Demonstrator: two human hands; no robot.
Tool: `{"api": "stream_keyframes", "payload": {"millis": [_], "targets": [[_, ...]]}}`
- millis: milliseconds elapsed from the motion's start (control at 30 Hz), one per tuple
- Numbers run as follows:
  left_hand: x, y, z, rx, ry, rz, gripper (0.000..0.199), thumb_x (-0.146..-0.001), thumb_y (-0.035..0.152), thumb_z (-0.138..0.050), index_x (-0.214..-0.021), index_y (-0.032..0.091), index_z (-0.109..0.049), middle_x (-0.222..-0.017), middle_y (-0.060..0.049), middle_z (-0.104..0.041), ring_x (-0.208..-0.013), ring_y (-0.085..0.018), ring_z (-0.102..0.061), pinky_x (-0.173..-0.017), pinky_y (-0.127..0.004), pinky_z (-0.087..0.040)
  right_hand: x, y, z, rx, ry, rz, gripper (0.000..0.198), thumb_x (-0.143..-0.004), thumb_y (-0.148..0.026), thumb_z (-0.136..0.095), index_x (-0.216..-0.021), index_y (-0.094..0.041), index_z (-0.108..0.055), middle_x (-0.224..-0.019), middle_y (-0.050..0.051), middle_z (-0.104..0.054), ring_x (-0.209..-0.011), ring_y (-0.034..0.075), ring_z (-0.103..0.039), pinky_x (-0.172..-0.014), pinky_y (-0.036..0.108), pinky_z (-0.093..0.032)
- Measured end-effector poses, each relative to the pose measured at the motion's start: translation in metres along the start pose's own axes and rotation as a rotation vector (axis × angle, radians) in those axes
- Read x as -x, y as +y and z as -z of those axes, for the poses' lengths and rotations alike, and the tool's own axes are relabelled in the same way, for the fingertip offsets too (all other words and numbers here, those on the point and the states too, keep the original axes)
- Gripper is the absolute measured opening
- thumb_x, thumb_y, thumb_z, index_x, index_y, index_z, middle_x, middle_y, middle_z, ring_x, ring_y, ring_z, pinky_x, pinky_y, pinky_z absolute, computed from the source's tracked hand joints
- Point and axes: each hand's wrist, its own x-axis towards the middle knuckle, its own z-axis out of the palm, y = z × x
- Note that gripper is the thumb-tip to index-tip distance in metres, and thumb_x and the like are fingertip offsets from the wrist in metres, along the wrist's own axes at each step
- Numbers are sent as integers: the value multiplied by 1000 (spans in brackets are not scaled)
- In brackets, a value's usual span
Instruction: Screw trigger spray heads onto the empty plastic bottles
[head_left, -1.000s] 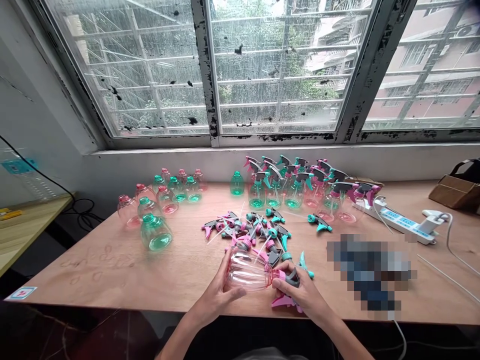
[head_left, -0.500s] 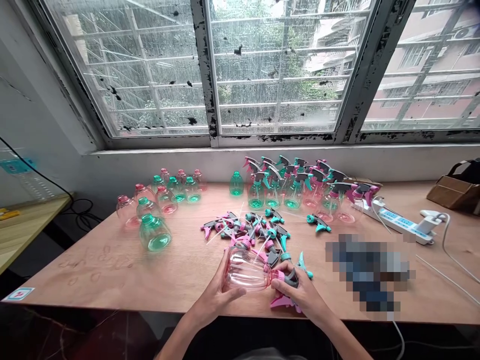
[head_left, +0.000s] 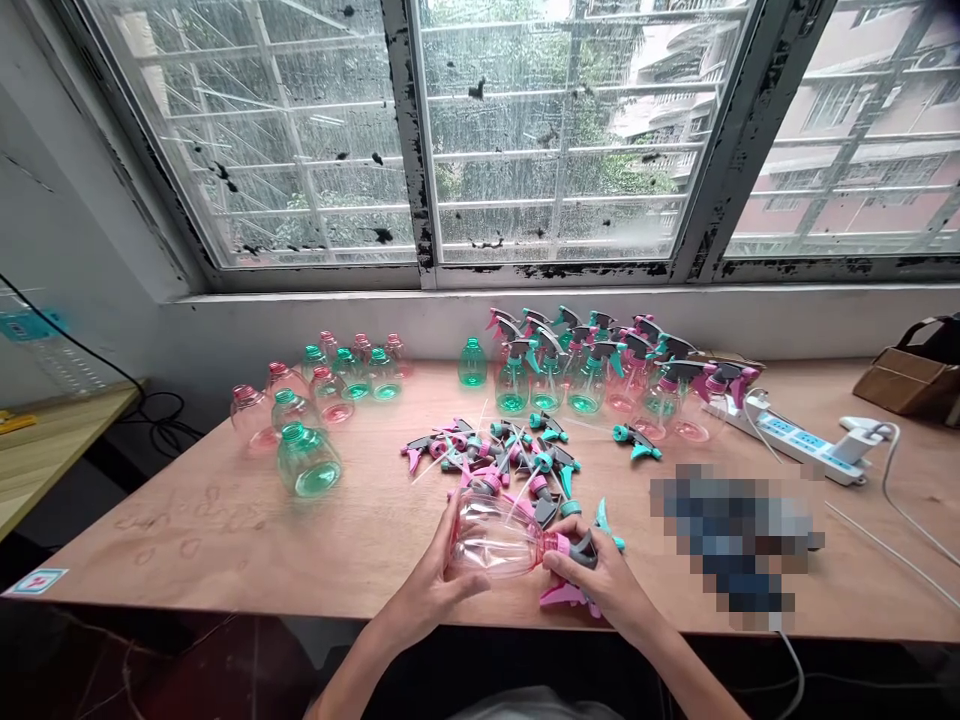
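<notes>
My left hand (head_left: pixel 435 585) grips the base end of a clear pink bottle (head_left: pixel 496 542), which is held sideways between my hands. My right hand (head_left: pixel 606 575) pinches the spray head (head_left: pixel 583 549) at its neck. Just beyond them, loose spray heads (head_left: pixel 487 452) lie on the tabletop (head_left: pixel 225 545); farther left stand uncapped bottles (head_left: pixel 309 468).

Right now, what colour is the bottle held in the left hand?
The bottle is see-through pink; the head view shows it best.
</notes>
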Motion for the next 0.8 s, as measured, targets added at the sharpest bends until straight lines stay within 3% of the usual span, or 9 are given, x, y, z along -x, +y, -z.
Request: {"api": "stream_keyframes", "payload": {"millis": [167,333,433,533,633,800], "targets": [[-1,3,-2,-13,-4,-22,100,-87,37,-76,-161,37,-8,-172,-5,-7,-154,-34,-21,-127,-51,-18,-1,-1,0,1,8,0,35,-81,-48,-80,-93,-21,-62,-66,-4,-65,-59,17,-66,-59,28,-52],[0,7,-4,-36,8,-43,105,-85,33,-78,-161,37,-6,-173,-1,-2,-158,-29,1,-129,-45,-3,-1,0,1,-2,-1,0,35,-82,-50,-79,-92,-21,-61,-65,-4,-67,-59,16,-64,-59,28,-50],[0,5,-3,-18,9,-4,108,-85,39,-78,-161,36,-1,-172,-6,-5,-154,-36,-21,-126,-53,-18,0,0,0,7,-23,-2,35,-81,-49,-80,-93,-21,-62,-67,-3,-67,-62,18,-66,-62,30,-51],[0,5,-2,2,-3,27,100,-87,43,-75,-161,37,-7,-170,-8,-16,-142,-38,-42,-119,-54,-32,1,0,0,17,-32,-7,36,-81,-50,-79,-95,-21,-62,-69,-3,-67,-62,20,-67,-62,31,-51],[-1,7,-2,2,-18,30,97,-87,38,-76,-160,38,-12,-169,-7,-21,-144,-36,-40,-121,-52,-31,1,3,0,23,-27,-7,36,-82,-51,-77,-95,-21,-62,-71,-2,-66,-62,20,-66,-62,32,-50],[0,6,0,-25,-21,-7,98,-91,33,-73,-160,41,-4,-172,-5,-10,-150,-33,-31,-124,-49,-25,0,1,-1,26,-29,-1,36,-83,-51,-77,-96,-21,-61,-66,-2,-66,-61,19,-63,-61,31,-46]]}}
